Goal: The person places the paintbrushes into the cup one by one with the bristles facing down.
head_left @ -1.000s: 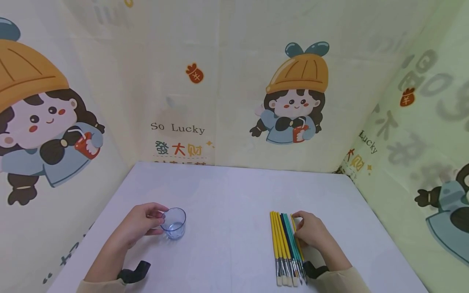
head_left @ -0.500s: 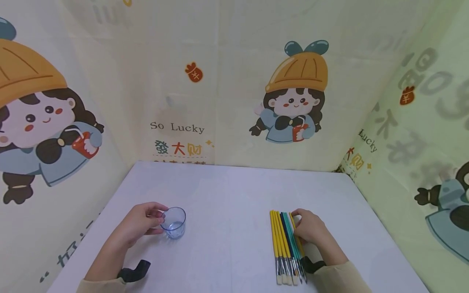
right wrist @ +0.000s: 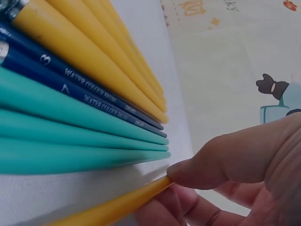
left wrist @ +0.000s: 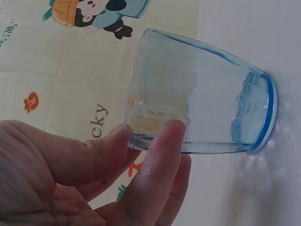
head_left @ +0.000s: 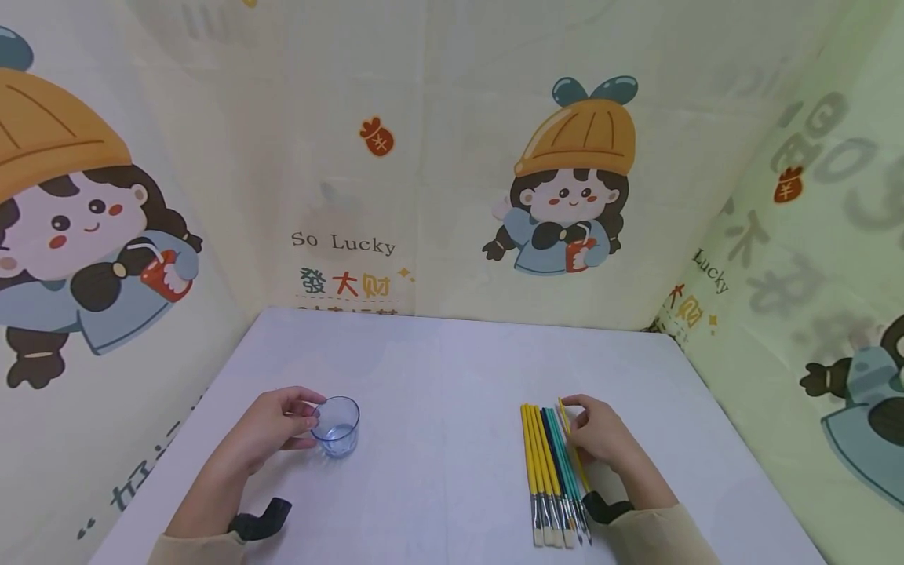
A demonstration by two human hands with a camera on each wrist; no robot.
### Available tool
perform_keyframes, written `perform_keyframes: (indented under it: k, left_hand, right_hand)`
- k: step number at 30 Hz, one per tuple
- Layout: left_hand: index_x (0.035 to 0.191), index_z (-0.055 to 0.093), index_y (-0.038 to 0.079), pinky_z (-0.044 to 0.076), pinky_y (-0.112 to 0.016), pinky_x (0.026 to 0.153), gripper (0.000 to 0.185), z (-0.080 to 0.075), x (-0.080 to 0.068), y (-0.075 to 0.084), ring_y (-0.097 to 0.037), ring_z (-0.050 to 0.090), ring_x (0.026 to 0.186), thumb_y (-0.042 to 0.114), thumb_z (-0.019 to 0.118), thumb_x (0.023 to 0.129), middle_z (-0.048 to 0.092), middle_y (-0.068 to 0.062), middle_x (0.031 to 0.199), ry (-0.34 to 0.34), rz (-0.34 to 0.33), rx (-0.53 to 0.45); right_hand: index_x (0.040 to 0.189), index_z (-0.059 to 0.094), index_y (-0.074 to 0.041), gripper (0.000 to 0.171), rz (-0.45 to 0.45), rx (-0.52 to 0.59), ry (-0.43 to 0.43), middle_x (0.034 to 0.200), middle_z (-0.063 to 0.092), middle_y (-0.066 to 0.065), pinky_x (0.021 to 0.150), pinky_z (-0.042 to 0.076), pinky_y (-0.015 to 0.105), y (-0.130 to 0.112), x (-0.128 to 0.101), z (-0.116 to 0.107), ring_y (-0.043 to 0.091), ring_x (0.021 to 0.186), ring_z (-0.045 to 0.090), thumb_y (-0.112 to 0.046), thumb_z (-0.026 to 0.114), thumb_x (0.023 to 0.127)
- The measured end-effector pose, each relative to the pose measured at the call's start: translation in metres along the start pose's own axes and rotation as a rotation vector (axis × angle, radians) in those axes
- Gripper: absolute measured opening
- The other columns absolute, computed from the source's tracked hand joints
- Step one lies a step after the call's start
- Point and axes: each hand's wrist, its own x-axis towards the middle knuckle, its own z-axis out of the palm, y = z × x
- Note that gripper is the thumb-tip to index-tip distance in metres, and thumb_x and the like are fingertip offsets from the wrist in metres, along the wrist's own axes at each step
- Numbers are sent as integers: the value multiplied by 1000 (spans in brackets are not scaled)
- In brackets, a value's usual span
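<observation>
On the left of the table, my left hand point(head_left: 275, 424) holds a clear bluish drinking glass point(head_left: 337, 441) by its side near the rim. The glass stands upright on the table; in the left wrist view the thumb tip meets the rim and a finger lies along the wall. To the right, my right hand point(head_left: 600, 431) pinches a yellow-handled paintbrush point(right wrist: 113, 205) near the handle's end, between thumb and fingers. This brush lies a little apart from a row of paintbrushes point(head_left: 547, 463), bristles toward me. Its bristle end is hidden behind the black wrist strap.
Yellow, dark blue and teal handles point(right wrist: 84, 136) lie side by side in the row. White cloth covers the table point(head_left: 438, 392). Cartoon-printed fabric walls point(head_left: 452, 196) stand at the back and both sides. Black straps point(head_left: 261, 520) sit on both wrists.
My right hand has shifted slightly away from me, sliding the outer yellow paintbrush past the ends of the others and a little apart from the row. The left hand and glass stay put.
</observation>
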Motion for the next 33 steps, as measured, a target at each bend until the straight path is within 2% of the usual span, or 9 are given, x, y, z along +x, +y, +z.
perform_keyframes:
  k: [4, 9, 16, 25, 33]
  left_hand:
    - [141, 63, 1, 69, -33, 77, 39, 0, 1, 0, -21, 72, 90, 1, 69, 102, 67, -18, 116, 1, -6, -5]
    - [141, 63, 0, 69, -33, 77, 40, 0, 0, -1, -21, 72, 89, 1, 69, 102, 66, -19, 116, -4, -4, -9]
    - [141, 63, 1, 69, -33, 77, 39, -1, -1, 1, -22, 72, 88, 1, 69, 102, 66, -19, 117, 3, -17, -9]
    - [141, 63, 1, 69, -33, 77, 40, -1, 0, 0, -22, 71, 92, 3, 70, 102, 66, -19, 118, 1, -12, -5]
    - [142, 62, 0, 69, -33, 76, 40, -1, 0, 0, -21, 71, 90, 3, 70, 103, 66, -20, 118, 1, -12, -1]
  right_hand:
    - [152, 54, -6, 70, -14, 37, -2, 94, 61, 13, 57, 57, 31, -5, 0, -3, 23, 72, 58, 0, 74, 86]
    - [153, 54, -8, 69, -44, 92, -5, 100, 60, 13, 60, 61, 32, -12, -1, -8, 24, 80, 57, 2, 70, 87]
    - [155, 52, -12, 67, -106, 133, -1, 103, 60, 14, 67, 68, 33, -28, 2, -11, 25, 86, 62, 0, 70, 92]
    - [155, 53, -17, 64, -168, 202, -2, 104, 61, 15, 70, 69, 37, -56, 4, -10, 26, 83, 62, -1, 71, 95]
    - [156, 53, -18, 66, -214, 296, 11, 106, 62, 16, 74, 70, 42, -73, 12, 3, 28, 79, 65, -1, 72, 96]
